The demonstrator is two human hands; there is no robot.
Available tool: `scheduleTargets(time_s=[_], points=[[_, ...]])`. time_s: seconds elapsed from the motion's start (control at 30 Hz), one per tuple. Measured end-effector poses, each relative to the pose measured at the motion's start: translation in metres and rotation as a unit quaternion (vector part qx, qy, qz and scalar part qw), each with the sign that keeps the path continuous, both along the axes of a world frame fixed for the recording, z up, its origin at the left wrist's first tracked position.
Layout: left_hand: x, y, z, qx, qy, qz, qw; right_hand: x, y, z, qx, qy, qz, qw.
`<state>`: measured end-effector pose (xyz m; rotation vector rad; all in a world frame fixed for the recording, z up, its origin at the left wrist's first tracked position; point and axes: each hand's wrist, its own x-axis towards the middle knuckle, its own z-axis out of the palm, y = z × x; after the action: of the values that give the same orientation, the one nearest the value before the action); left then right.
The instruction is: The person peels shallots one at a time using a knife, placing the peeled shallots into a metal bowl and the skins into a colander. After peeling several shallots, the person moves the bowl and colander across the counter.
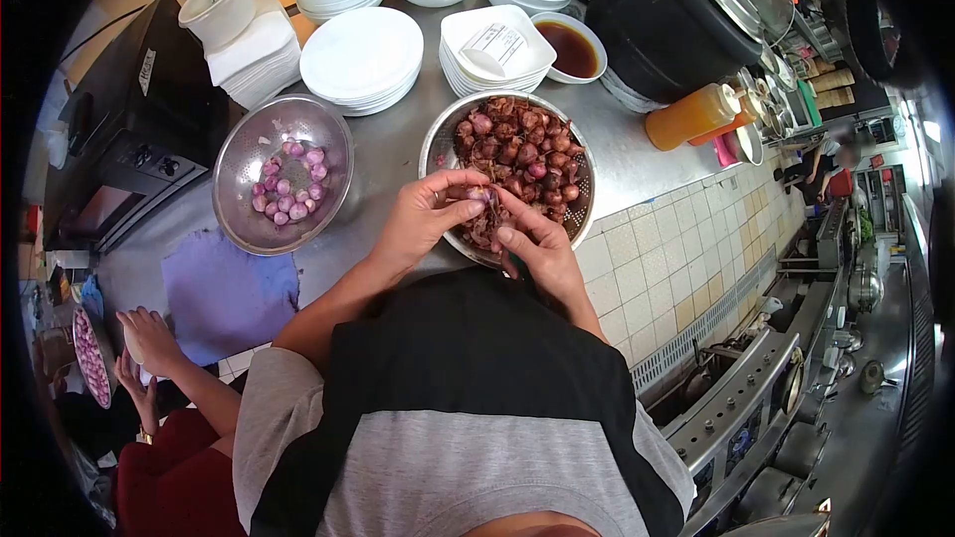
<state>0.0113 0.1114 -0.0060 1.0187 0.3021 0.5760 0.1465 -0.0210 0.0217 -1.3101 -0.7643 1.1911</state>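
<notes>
Both my hands meet over the near part of a perforated metal bowl (587,201) heaped with brown-skinned shallots (527,144). Between the thumb and fingers of my left hand (418,219) is a partly peeled purple shallot (481,196). My right hand (542,244) is closed at the shallot's right side, with loose papery skin by its fingertips; a dark object, partly hidden, shows under that palm. To the left, a second metal colander (333,154) holds several peeled pink shallots (286,204).
Stacked white plates (361,55), bowls and a dish of brown sauce (567,48) line the back. A black pot (657,20) and orange bottle (691,117) stand right. A purple cloth (224,288) lies left, near another person's hands (149,343). A stove is lower right.
</notes>
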Motion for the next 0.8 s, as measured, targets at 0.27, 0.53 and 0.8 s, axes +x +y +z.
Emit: scheduleTargets(time_s=[0.27, 0.53, 0.8], points=[[0.003, -0.002, 0.003, 0.088, 0.041, 0.026, 0.995, 0.001, 0.000, 0.000, -0.024, 0.016, -0.021, 0.999], [0.005, 0.001, 0.000, 0.074, 0.033, 0.013, 0.997, 0.002, -0.006, 0.004, -0.030, -0.024, -0.007, 0.999], [0.004, 0.007, 0.007, 0.200, 0.118, -0.027, 0.972, -0.012, -0.010, -0.003, -0.003, -0.206, -0.072, 0.976]])
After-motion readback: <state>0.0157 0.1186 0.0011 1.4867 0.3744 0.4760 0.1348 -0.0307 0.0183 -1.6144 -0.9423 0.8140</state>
